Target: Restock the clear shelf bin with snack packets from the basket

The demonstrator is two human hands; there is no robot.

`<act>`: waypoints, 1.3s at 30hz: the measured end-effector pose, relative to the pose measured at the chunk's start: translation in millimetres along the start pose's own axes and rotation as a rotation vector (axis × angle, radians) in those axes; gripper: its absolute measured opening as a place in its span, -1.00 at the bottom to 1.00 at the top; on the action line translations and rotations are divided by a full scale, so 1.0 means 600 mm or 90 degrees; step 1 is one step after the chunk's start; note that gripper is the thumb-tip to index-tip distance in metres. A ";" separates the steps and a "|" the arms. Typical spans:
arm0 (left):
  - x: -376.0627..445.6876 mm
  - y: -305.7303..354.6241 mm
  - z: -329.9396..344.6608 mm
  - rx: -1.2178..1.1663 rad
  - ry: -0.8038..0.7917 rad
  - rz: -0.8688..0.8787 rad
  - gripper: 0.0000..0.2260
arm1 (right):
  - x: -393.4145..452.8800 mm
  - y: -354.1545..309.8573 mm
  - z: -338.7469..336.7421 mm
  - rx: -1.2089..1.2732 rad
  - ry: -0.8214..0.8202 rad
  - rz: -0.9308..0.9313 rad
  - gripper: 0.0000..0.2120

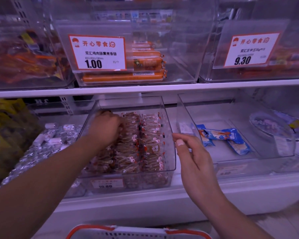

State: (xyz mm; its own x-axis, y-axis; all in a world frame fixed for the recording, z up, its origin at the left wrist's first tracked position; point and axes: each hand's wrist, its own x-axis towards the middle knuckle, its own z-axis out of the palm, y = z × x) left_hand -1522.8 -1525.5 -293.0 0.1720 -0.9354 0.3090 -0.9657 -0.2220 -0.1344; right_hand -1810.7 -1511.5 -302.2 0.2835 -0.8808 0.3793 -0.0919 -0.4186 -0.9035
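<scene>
Left hand [109,125] curled among snack packets [148,135], right hand [190,150] relaxed, beneath tags [97,53] "1.00", "9.30".

Clear glossy plastic bin [169,135] — shiny transparent film on snack packets [150,149] — matt white shelf [145,202].

Dim, purplish light (edges blurred, bowed); glare on plastic.

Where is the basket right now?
In the head view, the basket sits at the bottom edge, centre, below the white shelf front and under the clear bin, between the two forearms; only its orange-and-white rim shows.
</scene>
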 end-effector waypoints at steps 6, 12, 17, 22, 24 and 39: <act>-0.014 -0.013 -0.023 0.051 -0.132 0.056 -0.73 | -0.002 -0.001 0.004 -0.020 0.002 -0.006 -0.75; -0.024 0.003 -0.003 -0.001 -0.091 0.114 -0.55 | -0.007 -0.004 0.006 -0.016 0.012 -0.021 -0.76; -0.062 0.029 0.014 -0.165 -0.295 0.080 -0.36 | -0.034 -0.012 0.007 -0.026 0.051 -0.132 -0.80; -0.194 0.040 -0.039 -0.412 0.192 0.103 -0.69 | -0.118 0.034 0.026 -0.107 -0.132 -0.165 -0.78; -0.313 0.054 -0.022 -0.419 0.249 0.161 -0.75 | -0.170 0.088 0.047 -0.216 -0.314 -0.093 -0.76; -0.774 0.087 0.385 -0.410 -0.674 -0.374 -0.51 | -0.586 0.423 0.333 -0.469 -0.662 0.537 -0.48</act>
State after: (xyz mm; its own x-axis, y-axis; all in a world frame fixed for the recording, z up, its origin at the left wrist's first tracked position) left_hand -1607.9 -1166.5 -660.9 0.3672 -0.5743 -0.7317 -0.5679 -0.7614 0.3126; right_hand -1742.8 -1264.0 -704.6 0.4013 -0.5015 -0.7664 -0.9149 -0.1799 -0.3613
